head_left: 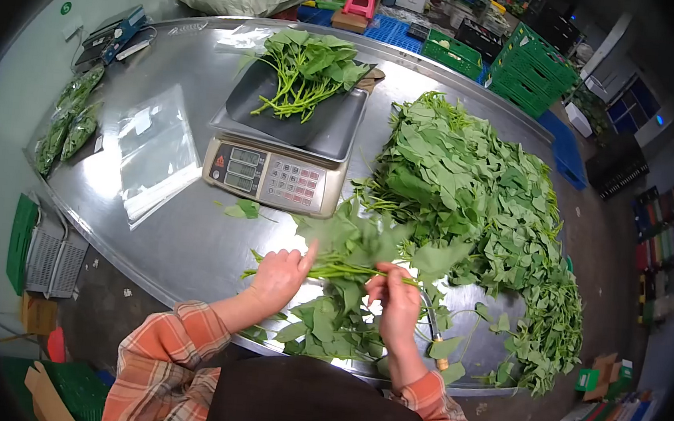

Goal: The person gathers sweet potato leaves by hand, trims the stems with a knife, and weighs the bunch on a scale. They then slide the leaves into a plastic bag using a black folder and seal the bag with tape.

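In the head view, a loose bunch of leafy greens [348, 268] with long green stems is stretched between my two hands over the table's near edge. My left hand [276, 279] is closed around the stem ends at the left. Opposite it, my right hand [395, 294] pinches stems between thumb and fingers. The leaves above them are blurred. More loose leaves [331, 326] lie below, between my wrists. By my right wrist is a curved metal tool with a wooden handle [441, 364], partly covered by leaves.
A digital scale [272, 177] carries a dark tray with bundled greens [305, 67]. Right of it rises a large heap of greens [475, 190]. Clear plastic bags [158, 151] and packed greens [68, 119] lie left on the metal table [111, 223]. Green crates [534, 67] stand beyond.
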`<control>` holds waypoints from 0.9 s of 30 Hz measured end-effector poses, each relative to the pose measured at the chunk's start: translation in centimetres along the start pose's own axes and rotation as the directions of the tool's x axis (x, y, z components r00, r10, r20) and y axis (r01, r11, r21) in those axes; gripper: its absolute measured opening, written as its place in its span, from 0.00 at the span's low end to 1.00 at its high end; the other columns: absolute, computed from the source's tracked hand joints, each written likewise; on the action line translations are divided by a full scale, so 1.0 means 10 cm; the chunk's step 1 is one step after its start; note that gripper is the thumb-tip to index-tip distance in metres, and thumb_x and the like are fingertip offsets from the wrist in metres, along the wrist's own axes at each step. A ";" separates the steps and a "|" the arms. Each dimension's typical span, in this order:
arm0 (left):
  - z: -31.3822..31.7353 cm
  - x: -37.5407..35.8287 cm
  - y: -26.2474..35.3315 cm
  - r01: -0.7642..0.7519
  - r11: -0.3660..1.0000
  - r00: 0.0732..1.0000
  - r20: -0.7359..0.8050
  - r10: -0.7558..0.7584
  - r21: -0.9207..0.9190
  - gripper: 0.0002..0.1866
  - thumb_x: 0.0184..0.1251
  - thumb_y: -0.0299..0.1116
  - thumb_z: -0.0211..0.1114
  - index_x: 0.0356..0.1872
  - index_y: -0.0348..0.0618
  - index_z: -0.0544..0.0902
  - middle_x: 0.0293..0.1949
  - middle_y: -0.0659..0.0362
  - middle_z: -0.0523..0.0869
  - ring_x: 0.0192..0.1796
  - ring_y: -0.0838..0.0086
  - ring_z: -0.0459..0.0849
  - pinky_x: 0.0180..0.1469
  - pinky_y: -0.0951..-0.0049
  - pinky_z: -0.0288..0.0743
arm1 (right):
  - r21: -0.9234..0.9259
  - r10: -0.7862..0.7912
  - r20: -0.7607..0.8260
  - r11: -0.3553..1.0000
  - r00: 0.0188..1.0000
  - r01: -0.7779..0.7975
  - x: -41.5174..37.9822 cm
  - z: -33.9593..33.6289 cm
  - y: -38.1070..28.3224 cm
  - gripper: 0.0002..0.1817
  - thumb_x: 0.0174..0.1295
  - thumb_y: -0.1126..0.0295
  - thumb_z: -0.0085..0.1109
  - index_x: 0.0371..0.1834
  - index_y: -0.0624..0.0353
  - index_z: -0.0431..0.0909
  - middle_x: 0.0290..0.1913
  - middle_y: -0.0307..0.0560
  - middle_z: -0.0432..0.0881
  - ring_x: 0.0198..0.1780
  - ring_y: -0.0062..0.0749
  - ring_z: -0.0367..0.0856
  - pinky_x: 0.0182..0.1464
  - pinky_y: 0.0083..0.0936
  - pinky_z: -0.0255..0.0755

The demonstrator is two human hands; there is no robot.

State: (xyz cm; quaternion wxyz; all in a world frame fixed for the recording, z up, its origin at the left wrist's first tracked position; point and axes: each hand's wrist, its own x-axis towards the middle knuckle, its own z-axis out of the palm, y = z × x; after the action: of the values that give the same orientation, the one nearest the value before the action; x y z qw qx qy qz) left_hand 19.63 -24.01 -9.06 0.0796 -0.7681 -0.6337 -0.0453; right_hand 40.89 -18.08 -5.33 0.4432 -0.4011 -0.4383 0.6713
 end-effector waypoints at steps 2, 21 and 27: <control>-0.01 -0.01 -0.05 -0.127 0.985 0.992 -0.040 0.123 -0.117 0.33 0.52 0.27 0.55 0.64 0.37 0.65 0.26 0.61 0.73 0.28 0.70 0.75 0.29 0.71 0.68 | 0.029 -0.087 -0.035 0.996 0.996 0.088 -0.07 -0.10 -0.18 0.15 0.71 0.63 0.41 0.41 0.65 0.71 0.22 0.45 0.76 0.18 0.22 0.70 0.21 0.18 0.66; -0.20 0.02 -0.32 -0.329 0.942 0.933 -0.132 0.334 0.061 0.30 0.54 0.32 0.56 0.63 0.59 0.71 0.42 0.53 0.79 0.27 0.74 0.72 0.30 0.73 0.65 | 0.087 -0.296 -0.116 0.948 0.948 0.307 -0.12 -0.76 -0.59 0.08 0.67 0.68 0.48 0.29 0.58 0.67 0.23 0.41 0.70 0.20 0.20 0.66 0.20 0.18 0.63; -0.24 -0.07 -0.35 -0.329 0.941 0.924 -0.181 0.337 0.077 0.29 0.53 0.31 0.55 0.61 0.58 0.73 0.41 0.54 0.79 0.27 0.75 0.71 0.30 0.73 0.64 | 0.006 -0.020 -0.168 1.000 0.986 0.021 -0.13 -0.93 -0.28 0.08 0.65 0.69 0.50 0.28 0.58 0.69 0.20 0.40 0.70 0.19 0.20 0.67 0.20 0.17 0.65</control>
State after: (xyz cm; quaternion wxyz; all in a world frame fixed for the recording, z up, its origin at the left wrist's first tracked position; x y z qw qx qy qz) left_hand 16.10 -24.50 -6.58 0.1640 -0.8546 -0.4844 -0.0903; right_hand 50.57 -16.56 -5.19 0.4872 -0.4498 -0.4008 0.6322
